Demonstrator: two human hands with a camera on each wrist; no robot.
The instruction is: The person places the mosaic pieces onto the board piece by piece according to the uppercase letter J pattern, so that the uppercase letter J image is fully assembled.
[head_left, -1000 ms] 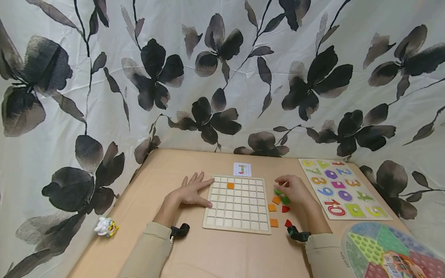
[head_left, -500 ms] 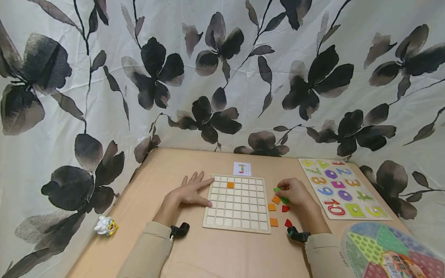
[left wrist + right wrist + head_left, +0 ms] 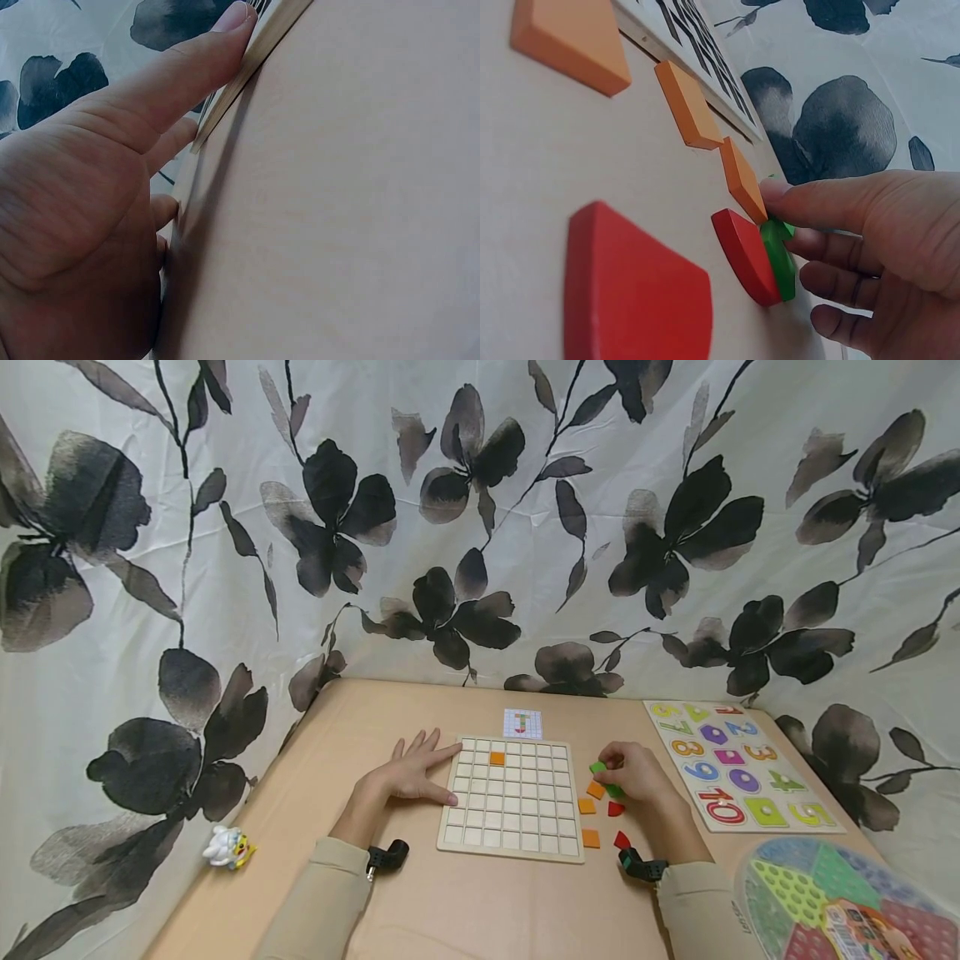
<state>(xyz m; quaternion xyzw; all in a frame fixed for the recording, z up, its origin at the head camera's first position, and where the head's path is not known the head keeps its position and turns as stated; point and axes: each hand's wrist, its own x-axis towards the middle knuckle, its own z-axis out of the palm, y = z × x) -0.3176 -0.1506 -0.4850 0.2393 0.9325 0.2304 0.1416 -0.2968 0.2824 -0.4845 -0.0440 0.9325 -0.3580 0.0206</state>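
Observation:
A square wooden grid board [image 3: 517, 818] lies on the table, with one orange square tile [image 3: 497, 759] in an upper cell. My left hand [image 3: 412, 774] rests at the board's left edge, fingers spread, thumb [image 3: 187, 75] on the rim. To the right of the board my right hand [image 3: 633, 771] pinches a green block [image 3: 597, 767] between thumb and fingers, which partly hide it. Another green block [image 3: 780, 262] lies just below those fingers. Beside them are several orange blocks [image 3: 587, 807] and two red blocks with a curved side [image 3: 616, 809].
A small card with a coloured grid pattern [image 3: 522, 724] lies behind the board. Farther right are a number puzzle board [image 3: 705, 814] and a round, colourful packaged game board [image 3: 847, 893]. A small white-and-yellow toy [image 3: 228, 847] sits at the table's left edge. A floral curtain [image 3: 420, 568] hangs behind.
My right hand has lowered slightly and its fingers have closed in on the green block. The left hand and the board have stayed put.

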